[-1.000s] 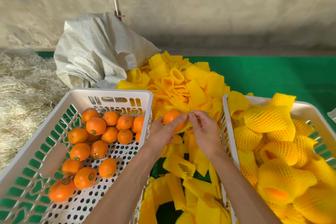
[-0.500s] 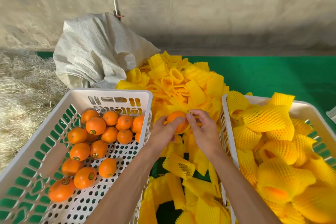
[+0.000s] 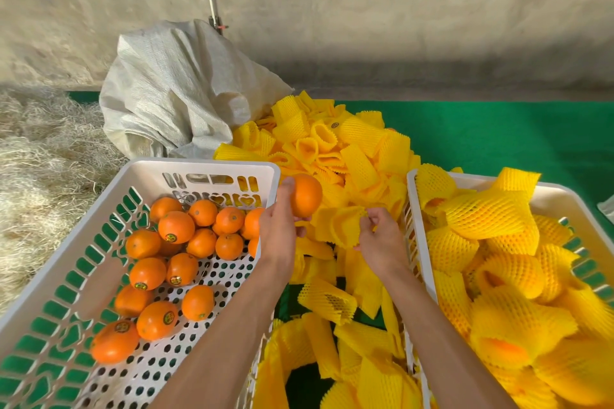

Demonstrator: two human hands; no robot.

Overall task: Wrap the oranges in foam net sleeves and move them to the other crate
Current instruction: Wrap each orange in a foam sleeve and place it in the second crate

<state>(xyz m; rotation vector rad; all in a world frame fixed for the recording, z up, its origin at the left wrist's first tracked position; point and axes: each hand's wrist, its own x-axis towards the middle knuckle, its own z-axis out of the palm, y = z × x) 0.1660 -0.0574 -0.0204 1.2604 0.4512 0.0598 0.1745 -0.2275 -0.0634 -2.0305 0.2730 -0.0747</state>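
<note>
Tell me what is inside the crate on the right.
The right crate is piled with yellow foam net sleeves. Orange fruit shows through one near the front, so at least some hold oranges. The crate floor and anything lower down are covered.

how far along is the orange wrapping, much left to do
Done: the right crate holds many oranges already in foam net sleeves. In hand: the left hand holds a bare orange; the right hand holds an empty sleeve. Left: over a dozen unwrapped oranges in the left crate.
</note>
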